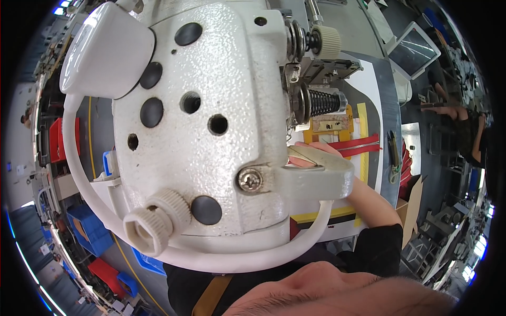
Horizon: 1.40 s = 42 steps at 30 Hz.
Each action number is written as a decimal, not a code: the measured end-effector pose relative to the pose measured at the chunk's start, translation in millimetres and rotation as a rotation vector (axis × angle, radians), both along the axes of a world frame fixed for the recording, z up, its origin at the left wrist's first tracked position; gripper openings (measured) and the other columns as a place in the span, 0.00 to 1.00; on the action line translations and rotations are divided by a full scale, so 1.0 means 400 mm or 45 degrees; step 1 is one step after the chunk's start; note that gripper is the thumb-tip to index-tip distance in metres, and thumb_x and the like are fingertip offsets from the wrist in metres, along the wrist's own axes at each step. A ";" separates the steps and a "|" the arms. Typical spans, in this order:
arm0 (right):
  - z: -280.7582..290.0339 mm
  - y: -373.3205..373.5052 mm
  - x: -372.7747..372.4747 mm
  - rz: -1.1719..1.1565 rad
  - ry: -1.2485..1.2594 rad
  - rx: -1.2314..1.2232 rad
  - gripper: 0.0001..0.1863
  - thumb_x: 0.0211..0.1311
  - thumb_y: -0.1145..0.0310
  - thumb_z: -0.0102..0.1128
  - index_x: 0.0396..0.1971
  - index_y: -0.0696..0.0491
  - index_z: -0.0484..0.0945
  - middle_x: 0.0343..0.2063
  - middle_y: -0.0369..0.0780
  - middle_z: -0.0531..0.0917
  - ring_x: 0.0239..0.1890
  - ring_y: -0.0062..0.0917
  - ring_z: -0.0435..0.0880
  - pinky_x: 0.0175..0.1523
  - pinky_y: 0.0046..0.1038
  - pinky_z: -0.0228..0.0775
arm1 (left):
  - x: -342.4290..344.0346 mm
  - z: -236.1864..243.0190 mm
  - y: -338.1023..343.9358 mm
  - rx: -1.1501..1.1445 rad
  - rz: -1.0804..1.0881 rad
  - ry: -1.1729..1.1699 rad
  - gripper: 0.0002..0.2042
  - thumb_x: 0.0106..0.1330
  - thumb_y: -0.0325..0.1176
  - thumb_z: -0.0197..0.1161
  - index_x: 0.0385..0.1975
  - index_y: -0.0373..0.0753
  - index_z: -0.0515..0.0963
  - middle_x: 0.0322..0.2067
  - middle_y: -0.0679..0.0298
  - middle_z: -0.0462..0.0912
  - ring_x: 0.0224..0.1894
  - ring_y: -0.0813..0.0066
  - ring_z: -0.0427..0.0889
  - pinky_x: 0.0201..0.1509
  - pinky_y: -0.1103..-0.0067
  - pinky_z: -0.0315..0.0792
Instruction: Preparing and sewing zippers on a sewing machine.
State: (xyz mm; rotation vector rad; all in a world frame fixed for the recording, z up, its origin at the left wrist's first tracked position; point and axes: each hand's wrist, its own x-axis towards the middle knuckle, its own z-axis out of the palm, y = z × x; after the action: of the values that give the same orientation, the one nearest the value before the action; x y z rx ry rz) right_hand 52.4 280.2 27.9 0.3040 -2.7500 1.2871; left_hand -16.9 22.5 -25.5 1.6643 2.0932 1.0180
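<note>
The white sewing machine head (174, 152) fills the middle of the view and covers much of the work area. My right hand (321, 149) lies low beside the machine, next to its needle side. A grey-white lever (321, 176) passes in front of it and hides most of its fingers, so their grip does not show. From beside this hand, red zipper tapes (363, 145) stretch to the right across the work surface. A yellow template (332, 124) lies just beyond the fingers. My left hand is not in view.
Spring tension knobs (324, 101) stick out from the machine's right side. A white tube (253, 260) loops round its near side. Dark-bladed snips (393, 152) lie right of the zipper tapes, near a cardboard box (412, 210). Blue bins (90, 229) stand at left.
</note>
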 end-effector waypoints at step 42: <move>-0.047 0.011 -0.007 0.152 0.421 0.259 0.12 0.41 0.77 0.64 0.31 0.57 0.79 0.34 0.42 0.82 0.40 0.38 0.82 0.50 0.38 0.74 | 0.051 0.071 -0.080 -0.093 0.221 0.134 0.23 0.60 0.45 0.60 0.54 0.42 0.73 0.50 0.57 0.76 0.54 0.57 0.73 0.58 0.64 0.65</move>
State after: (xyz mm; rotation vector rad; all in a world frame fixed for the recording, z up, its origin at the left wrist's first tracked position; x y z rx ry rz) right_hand 49.7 284.6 9.1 0.6427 -2.6072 0.8822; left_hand 3.4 -9.5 3.0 1.5548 2.3483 0.9077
